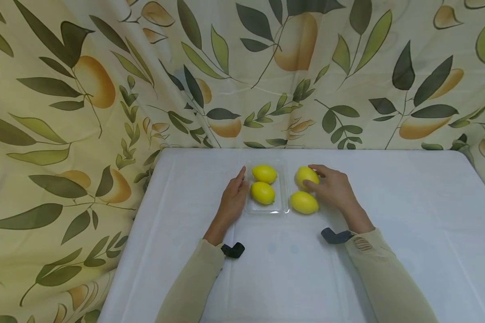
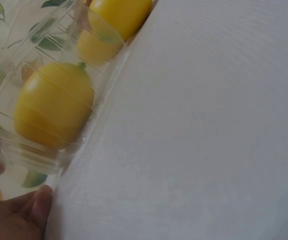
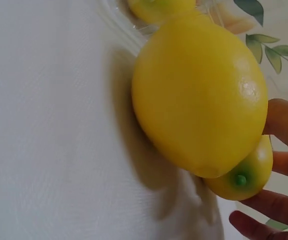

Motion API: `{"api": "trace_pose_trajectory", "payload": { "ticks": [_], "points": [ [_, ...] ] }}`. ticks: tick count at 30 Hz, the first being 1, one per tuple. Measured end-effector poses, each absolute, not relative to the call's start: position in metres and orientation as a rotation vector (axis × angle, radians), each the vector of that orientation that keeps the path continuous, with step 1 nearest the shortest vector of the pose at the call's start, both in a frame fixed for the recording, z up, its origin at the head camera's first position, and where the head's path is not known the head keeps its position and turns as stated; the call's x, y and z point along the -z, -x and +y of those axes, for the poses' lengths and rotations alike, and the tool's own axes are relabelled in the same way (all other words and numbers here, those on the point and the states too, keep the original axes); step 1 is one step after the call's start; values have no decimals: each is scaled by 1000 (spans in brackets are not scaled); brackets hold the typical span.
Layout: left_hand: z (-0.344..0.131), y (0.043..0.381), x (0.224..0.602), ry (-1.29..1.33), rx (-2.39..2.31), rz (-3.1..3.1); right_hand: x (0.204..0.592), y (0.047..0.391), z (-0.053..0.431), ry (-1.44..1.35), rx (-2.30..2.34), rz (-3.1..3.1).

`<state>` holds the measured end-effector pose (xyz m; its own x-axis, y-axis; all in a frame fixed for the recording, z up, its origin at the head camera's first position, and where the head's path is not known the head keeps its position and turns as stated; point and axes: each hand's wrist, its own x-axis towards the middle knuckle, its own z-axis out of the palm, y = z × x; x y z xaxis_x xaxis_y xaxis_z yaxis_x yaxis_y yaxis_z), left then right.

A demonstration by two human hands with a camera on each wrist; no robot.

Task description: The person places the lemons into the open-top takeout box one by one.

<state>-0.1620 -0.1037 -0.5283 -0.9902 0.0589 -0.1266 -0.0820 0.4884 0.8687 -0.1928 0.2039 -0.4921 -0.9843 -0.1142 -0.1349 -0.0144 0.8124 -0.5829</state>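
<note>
A clear plastic tray (image 1: 282, 197) holds two yellow lemons, a far lemon (image 1: 264, 173) and a near lemon (image 1: 262, 193). My left hand (image 1: 235, 196) rests against the tray's left side with its fingers extended; in the left wrist view its fingertips (image 2: 42, 202) are at the tray's end. To the right of the tray, my right hand (image 1: 334, 187) holds the farther loose lemon (image 1: 306, 175) between thumb and fingers. A second loose lemon (image 1: 304, 202) lies just nearer, large in the right wrist view, partly covering the held lemon (image 3: 241, 177) with its green tip.
The white-covered table (image 1: 283, 278) reaches back to a curtain (image 1: 347, 89) printed with leaves and fruit, which also hangs along the left side. A dark wrist-worn device (image 1: 233, 250) is on the left wrist, and another dark device (image 1: 335, 236) on the right.
</note>
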Motion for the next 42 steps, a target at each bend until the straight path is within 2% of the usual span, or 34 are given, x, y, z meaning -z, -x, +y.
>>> {"api": "trace_pose_trajectory", "payload": {
  "ticks": [10,18,42],
  "points": [
    [-104,162,528,42,-1518,2577,501,196,203,141,795,2911],
    [-103,162,528,55,-1511,2568,511,197,208,76,997,2926],
    [-103,160,526,20,-1527,2576,470,174,187,80,1369,2862]
  ]
}}
